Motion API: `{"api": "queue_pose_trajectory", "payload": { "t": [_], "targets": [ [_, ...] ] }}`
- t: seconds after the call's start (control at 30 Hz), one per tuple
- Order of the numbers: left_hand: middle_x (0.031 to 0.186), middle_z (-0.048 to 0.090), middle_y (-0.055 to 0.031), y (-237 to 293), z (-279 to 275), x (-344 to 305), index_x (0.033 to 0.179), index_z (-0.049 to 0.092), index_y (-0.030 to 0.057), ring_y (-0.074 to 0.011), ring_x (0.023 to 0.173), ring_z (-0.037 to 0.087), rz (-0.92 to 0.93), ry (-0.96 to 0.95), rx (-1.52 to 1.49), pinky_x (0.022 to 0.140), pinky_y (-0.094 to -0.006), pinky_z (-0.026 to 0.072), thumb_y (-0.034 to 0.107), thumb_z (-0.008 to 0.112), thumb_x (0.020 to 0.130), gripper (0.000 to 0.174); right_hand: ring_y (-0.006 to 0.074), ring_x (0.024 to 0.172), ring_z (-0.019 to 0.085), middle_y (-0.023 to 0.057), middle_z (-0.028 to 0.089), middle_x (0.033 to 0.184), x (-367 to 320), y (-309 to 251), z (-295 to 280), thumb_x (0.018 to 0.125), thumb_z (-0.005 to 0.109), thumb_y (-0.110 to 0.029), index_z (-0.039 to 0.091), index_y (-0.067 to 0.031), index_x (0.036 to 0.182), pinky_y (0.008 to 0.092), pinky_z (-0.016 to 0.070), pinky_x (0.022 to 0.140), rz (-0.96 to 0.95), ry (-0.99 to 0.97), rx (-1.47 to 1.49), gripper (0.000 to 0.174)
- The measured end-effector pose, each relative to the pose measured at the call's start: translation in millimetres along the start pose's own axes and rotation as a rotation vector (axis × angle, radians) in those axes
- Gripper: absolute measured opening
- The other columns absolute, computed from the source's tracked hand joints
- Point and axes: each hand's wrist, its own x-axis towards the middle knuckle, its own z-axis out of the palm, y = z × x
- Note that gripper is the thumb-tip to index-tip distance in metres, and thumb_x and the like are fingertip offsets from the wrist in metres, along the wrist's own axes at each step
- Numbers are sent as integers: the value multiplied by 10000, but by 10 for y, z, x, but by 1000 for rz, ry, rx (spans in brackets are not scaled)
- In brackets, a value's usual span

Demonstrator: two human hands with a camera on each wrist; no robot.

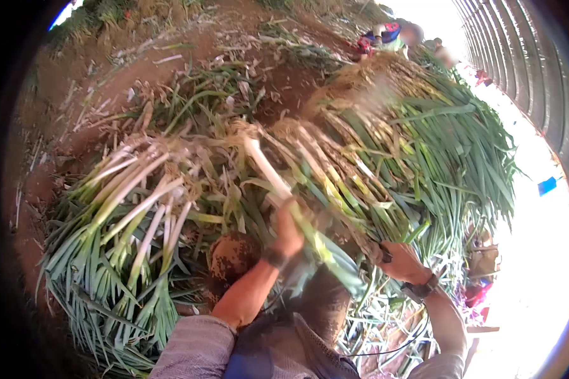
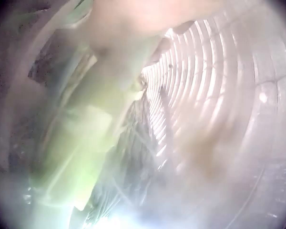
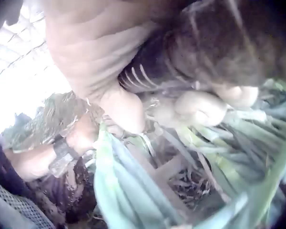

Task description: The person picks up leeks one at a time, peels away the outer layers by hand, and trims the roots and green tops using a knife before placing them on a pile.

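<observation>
A thick leek [image 1: 269, 167] slants across the middle of the head view, roots up and green leaves toward the lap. My left hand [image 1: 287, 230] grips its stalk; in the left wrist view that hand [image 2: 148, 21] is blurred above the pale green leek [image 2: 81, 138]. To the right, my right hand [image 1: 403, 262] is curled round a dark handle [image 1: 384, 254], beside withered brown leaves [image 1: 363, 243]. The right wrist view shows the right hand [image 3: 102, 52] against the ridged dark handle [image 3: 143, 74], with green leaves [image 3: 121, 176] below. Any blade is hidden.
Leeks with pale stalks [image 1: 148, 196] lie piled at left, and a larger heap [image 1: 455, 145] spreads at right. Loose trimmings [image 1: 385, 322] cover the ground by the legs. Ribbed sheeting [image 1: 518, 50] curves along the right; people [image 1: 392, 38] are at the back.
</observation>
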Motion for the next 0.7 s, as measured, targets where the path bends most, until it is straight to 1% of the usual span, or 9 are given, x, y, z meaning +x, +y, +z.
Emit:
{"api": "queue_pose_trajectory", "payload": {
  "t": [0.03, 0.07, 0.1, 0.17, 0.3, 0.33, 0.43, 0.47, 0.7],
  "targets": [
    [628, 405, 24, -62, -147, 50, 799, 518, 146, -149, 555, 405, -9, -216, 113, 489, -337, 393, 498, 477, 955, 388, 471, 763, 626, 238, 666, 798, 95, -45, 18, 908, 577, -451, 655, -69, 956, 541, 491, 725, -35, 134, 16, 393],
    [606, 382, 30, -56, -102, -13, 779, 512, 147, -143, 544, 395, -16, -272, 101, 473, -329, 378, 566, 447, 953, 459, 434, 768, 623, 204, 660, 800, 239, -47, 96, 822, 646, -289, 651, -76, 1013, 486, 488, 681, -66, 196, -33, 286],
    [584, 360, 36, -66, -59, -72, 759, 506, 148, -136, 534, 386, -30, -326, 90, 457, -320, 363, 634, 416, 952, 530, 434, 768, 623, 204, 660, 800, 374, -59, 174, 822, 646, -289, 651, -76, 1013, 486, 488, 681, -73, 208, -17, 286],
    [563, 339, 40, -48, -17, -126, 741, 500, 146, -134, 511, 368, -28, -344, 92, 443, -312, 348, 704, 382, 928, 600, 428, 764, 624, 195, 648, 757, 615, -177, 204, 799, 661, -277, 634, -79, 983, 499, 482, 677, -278, 371, -71, 271],
    [522, 293, 48, 14, -8, -161, 700, 480, 143, -127, 449, 306, -31, -451, 154, 418, -292, 319, 834, 289, 869, 737, 406, 869, 630, 185, 671, 888, 902, -508, 110, 749, 679, -287, 618, -96, 1041, 497, 476, 777, -336, 300, 26, 354],
    [514, 278, 51, 26, 86, -237, 685, 463, 147, -123, 440, 288, -19, -439, 168, 412, -299, 311, 855, 289, 848, 747, 404, 790, 641, 172, 668, 806, 967, -540, 114, 761, 680, -269, 611, -79, 959, 508, 485, 693, -380, 366, -61, 283],
    [517, 279, 51, 47, 104, -247, 699, 461, 153, -123, 444, 285, -37, -413, 145, 427, -295, 321, 857, 277, 849, 743, 414, 823, 636, 186, 669, 840, 1118, -618, 113, 766, 675, -288, 613, -71, 962, 514, 481, 736, -402, 557, -94, 300],
    [517, 279, 51, 57, 94, -222, 699, 461, 153, -123, 444, 285, -32, -424, 154, 427, -295, 321, 857, 277, 849, 743, 413, 863, 635, 203, 669, 895, 1099, -682, 20, 784, 657, -302, 614, -65, 972, 515, 473, 784, -317, 405, -91, 306],
    [604, 373, 51, -55, 80, -268, 754, 486, 160, -122, 563, 373, 10, -342, 168, 538, -303, 395, 760, 427, 888, 618, 407, 888, 630, 221, 663, 880, 1086, -975, -209, 821, 601, -292, 629, -58, 959, 509, 466, 799, -304, 332, -70, 273]
  ]
}}
